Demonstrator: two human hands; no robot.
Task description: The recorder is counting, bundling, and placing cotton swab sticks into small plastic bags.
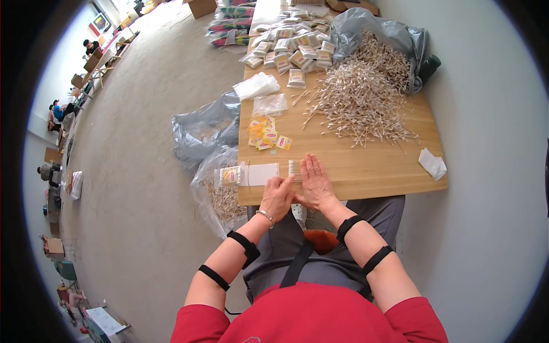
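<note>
A short row of cotton swabs (294, 169) lies side by side near the table's front edge, between my two hands. My right hand (315, 186) rests flat along the row's right side, fingers stretched out and together. Curled fingers of my left hand (277, 196) reach the row's lower ends; whether they grip anything is hidden. Left of the swabs is a flat white card-like piece (262, 174). Beyond it, at the table's left edge, sits a clear packet of swabs (230, 176) with a yellow label.
Loose swabs (366, 94) spill from a grey plastic bag (372, 23) at the right. Filled packets (294, 48) are heaped farther back. Yellow labels (263, 132) and clear bags (270, 104) lie at left; crumpled white paper (432, 164) at right. Swab-filled bags (220, 200) stand beside the table.
</note>
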